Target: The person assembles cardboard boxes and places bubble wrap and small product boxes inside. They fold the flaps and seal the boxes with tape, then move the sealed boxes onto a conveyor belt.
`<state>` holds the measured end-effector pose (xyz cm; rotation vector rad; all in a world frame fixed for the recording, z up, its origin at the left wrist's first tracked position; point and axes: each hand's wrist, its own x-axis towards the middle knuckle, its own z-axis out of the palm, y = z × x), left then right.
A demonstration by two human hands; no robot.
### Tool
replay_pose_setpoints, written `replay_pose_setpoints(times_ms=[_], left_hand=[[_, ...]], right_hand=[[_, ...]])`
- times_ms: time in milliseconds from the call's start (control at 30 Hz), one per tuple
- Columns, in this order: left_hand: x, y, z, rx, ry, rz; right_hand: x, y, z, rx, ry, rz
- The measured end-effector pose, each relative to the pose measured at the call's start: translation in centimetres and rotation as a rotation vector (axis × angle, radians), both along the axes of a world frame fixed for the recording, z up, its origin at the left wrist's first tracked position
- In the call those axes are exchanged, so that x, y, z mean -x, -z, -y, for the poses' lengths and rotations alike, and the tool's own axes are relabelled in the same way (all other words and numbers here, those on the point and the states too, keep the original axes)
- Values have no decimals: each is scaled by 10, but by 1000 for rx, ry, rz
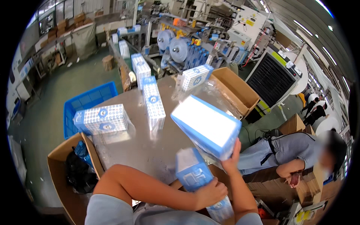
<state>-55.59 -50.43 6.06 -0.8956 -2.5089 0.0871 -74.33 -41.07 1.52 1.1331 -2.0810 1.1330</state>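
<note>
My left hand [212, 193] reaches across in front of me. Its fingers are wrapped round a blue plastic-wrapped pack [191, 168], which is tilted near the table's near edge. A larger wrapped pack [208, 122], with a bright white top and blue sides, is tilted above the table, and my right hand [232, 157] grips its near right corner. Farther off on the metal table [150, 150] are a patterned blue-and-white pack [105, 119] lying at the left, another [153, 101] in the middle and a third [195, 77] at the back.
A blue crate [90, 97] and a cardboard box [75, 176] with dark plastic bags flank the table's left side. Another open carton [236, 90] is at the back right. Machinery with film rolls [178, 50] lies beyond. A co-worker [292, 150] is at the right by stacked cardboard [277, 183].
</note>
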Motion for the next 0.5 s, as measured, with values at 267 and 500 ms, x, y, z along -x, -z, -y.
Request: replay_pose_setpoints(times_ms=[267, 500], left_hand=[[16, 97, -78, -292, 480, 391], [41, 247, -54, -309, 217, 998]], right_hand=[[-82, 6, -198, 250, 134, 532], [-164, 66, -224, -518, 182, 41]])
